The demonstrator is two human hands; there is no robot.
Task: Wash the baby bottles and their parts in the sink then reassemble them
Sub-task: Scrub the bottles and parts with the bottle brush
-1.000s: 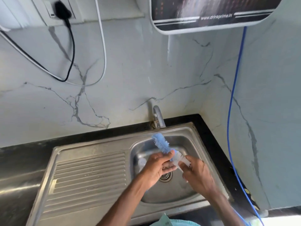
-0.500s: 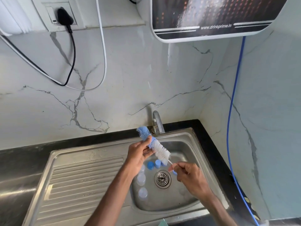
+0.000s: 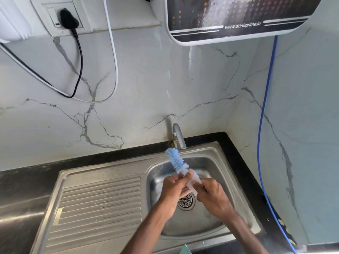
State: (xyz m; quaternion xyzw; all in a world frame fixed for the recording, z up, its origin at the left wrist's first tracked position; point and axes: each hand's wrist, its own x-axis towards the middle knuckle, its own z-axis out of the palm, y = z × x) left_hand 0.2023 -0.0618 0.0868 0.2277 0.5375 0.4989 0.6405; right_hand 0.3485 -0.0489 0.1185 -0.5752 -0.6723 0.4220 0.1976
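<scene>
Now the two hands have come together low over the round steel drain (image 3: 186, 201). Half a second ago they held the blue-and-white bristled bottle brush (image 3: 175, 160) up clear of the basin. The left hand (image 3: 174, 189) curls round a small clear plastic bottle part (image 3: 191, 183), and the brush's white bristles seem to run through it while the blue tip sticks out toward the curved metal tap (image 3: 178, 136). The right hand (image 3: 212, 197) is closed at the brush's handle end, which its fingers hide.

I judge this to be scrubbing one piece, with reassembly well off. Another pale piece shows in the stainless steel sink (image 3: 216, 153) just left of the left hand, too blurred to name. The ribbed steel drainboard (image 3: 99, 202) lies to the left, the black stone desk (image 3: 234, 153) rims the sink, and a thin blue hose (image 3: 260, 143) hangs at the right wall. Nothing blocks the hands, and no water can be seen running.
</scene>
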